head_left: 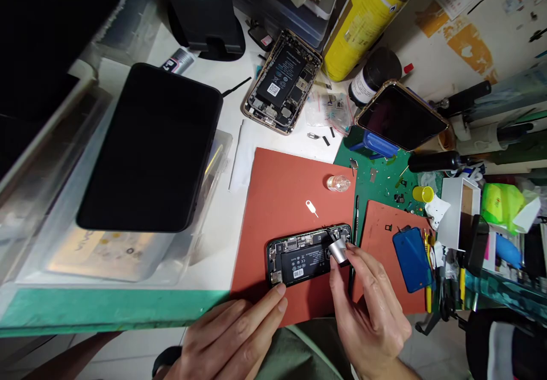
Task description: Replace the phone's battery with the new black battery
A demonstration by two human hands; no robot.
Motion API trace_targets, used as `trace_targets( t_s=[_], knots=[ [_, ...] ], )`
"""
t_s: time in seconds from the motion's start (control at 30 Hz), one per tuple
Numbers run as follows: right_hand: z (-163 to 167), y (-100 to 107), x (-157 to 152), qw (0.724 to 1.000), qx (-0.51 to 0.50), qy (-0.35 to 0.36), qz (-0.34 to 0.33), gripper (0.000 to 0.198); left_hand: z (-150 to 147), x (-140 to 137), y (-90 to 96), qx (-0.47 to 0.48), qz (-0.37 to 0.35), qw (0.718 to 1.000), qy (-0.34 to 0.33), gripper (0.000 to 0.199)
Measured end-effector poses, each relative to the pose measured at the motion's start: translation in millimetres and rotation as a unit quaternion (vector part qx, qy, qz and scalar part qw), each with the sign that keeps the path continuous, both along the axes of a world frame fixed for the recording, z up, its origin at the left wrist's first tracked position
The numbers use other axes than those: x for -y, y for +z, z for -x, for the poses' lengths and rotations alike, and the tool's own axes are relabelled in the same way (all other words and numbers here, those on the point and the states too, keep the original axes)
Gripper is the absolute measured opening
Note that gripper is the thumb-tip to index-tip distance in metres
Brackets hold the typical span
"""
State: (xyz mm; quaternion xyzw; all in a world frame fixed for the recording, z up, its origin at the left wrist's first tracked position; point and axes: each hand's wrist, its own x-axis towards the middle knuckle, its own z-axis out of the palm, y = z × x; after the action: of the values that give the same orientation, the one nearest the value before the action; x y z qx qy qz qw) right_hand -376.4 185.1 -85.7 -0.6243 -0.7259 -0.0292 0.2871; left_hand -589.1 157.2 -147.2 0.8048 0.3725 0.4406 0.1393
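An opened smartphone [305, 263] lies on the red-brown mat [273, 192], its battery and circuit parts exposed. The outstretched fingers of my left hand [239, 331] rest at its lower left corner, close together and gripping nothing. Between thumb and fingertips, my right hand [371, 306] pinches a small silver cap [338, 250] with a thin dark tip. That tip points down at the phone's upper right end; whether it touches is hard to see. Farther up the mat are a small clear glass bottle [338, 183] and a SIM eject pin [311, 208].
Behind the mat lies another opened phone [284, 81]. A dark-screened phone [401, 115] leans on a blue stand, near a yellow spray can [367, 21]. At left, a black tablet [149, 149] covers plastic boxes. A blue phone-shaped piece [411, 259] and tools crowd the right.
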Motion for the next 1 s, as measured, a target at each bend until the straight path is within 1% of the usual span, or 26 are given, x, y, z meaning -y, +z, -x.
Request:
trace_targets(
  t_s=[0.17,0.33,0.5,0.8,0.93,1.0],
  knots=[
    [-1.6,0.4,-0.5,1.000,0.006,-0.007,-0.001,0.034,-0.9,-0.1,0.5,-0.005,0.013,1.000,0.015,0.026],
    [-3.1,-0.9,-1.0,1.000,0.006,-0.012,-0.007,0.035,-2.4,-5.5,2.9,-0.012,0.006,1.000,0.009,0.025],
    [-4.6,-1.7,-0.7,1.000,0.007,-0.018,-0.011,0.036,-3.4,-8.1,4.9,-0.006,0.017,1.000,0.019,0.025],
    [-5.9,-0.4,-1.0,0.999,0.016,-0.024,-0.015,0.037,-0.7,-1.8,5.4,-0.001,0.036,0.999,0.002,0.025],
    [-6.9,-0.5,-1.1,0.999,0.021,-0.028,-0.017,0.037,0.3,0.8,4.3,0.001,0.041,0.999,0.017,0.027],
    [-7.6,-0.5,-1.3,0.999,0.020,-0.031,-0.017,0.037,2.4,1.8,4.6,-0.012,0.051,0.999,0.004,0.027]
  ],
)
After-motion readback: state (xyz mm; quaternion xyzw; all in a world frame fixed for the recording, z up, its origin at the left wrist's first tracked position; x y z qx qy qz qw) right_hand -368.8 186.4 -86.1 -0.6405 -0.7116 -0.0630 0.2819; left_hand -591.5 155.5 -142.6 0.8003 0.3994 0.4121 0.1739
